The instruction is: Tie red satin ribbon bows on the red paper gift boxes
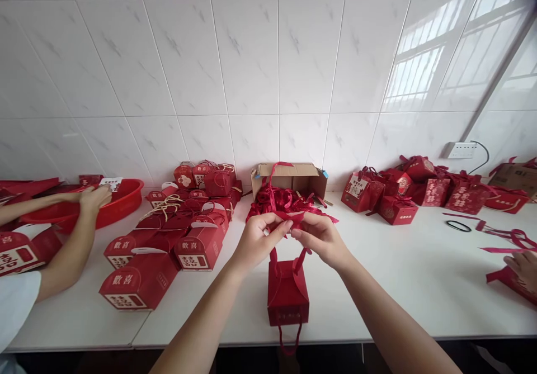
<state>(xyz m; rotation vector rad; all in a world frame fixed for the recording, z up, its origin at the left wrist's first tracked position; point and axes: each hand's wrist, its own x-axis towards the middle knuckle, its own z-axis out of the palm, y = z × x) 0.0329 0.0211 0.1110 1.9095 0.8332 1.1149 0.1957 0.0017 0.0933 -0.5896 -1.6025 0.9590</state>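
Observation:
My left hand (265, 237) and my right hand (319, 237) pinch a red ribbon (293, 217) between thumbs and fingers, the two hands close together. The ribbon's ends run down to a small red gift box (288, 293) standing upright on the table below my hands. A dark red cord loop (289, 346) hangs from the box's near side over the table edge. Just behind my hands lies a heap of red ribbons (285, 198), spilling out of an open cardboard box (312, 181) that rests on its side against the wall.
Red gift boxes (138, 279) stand in rows on the left. A co-worker's hands (95, 195) work over a red plastic basin (121, 203). More ribboned boxes (398, 209) sit at right, near a black ring (458, 226). Another person's hand (524, 268) shows at the right edge.

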